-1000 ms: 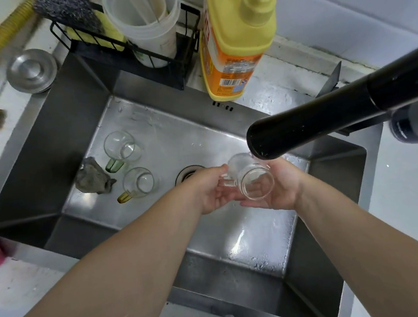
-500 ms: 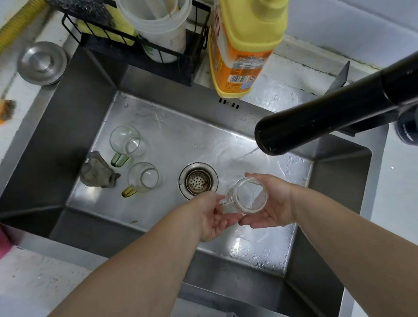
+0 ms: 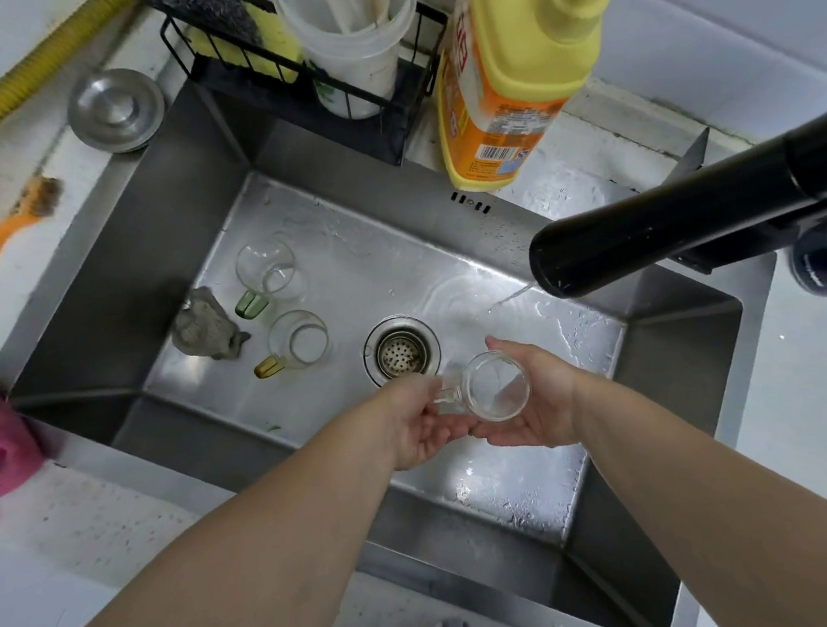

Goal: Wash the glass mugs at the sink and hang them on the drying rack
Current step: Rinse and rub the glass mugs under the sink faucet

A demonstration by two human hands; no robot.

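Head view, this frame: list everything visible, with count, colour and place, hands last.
clear-handled mug: 1, clear glass, held over the sink between both hands
green-handled mug: 1, clear glass, on its side on the sink floor, left
yellow-handled mug: 1, clear glass, on its side nearer the drain
rag: 1, grey, sink floor beside the mugs
drain strainer: 1, metal, sink centre
sink: 1, steel
faucet: 1, black, right, thin stream running
soap bottle: 1, yellow and orange, back ledge
wire caddy: 1, black, holding a plastic cup and sponges
drain cover: 1, steel, counter left
brush: 1, orange, counter left
left hand: pinches the handle
right hand: cradles the body
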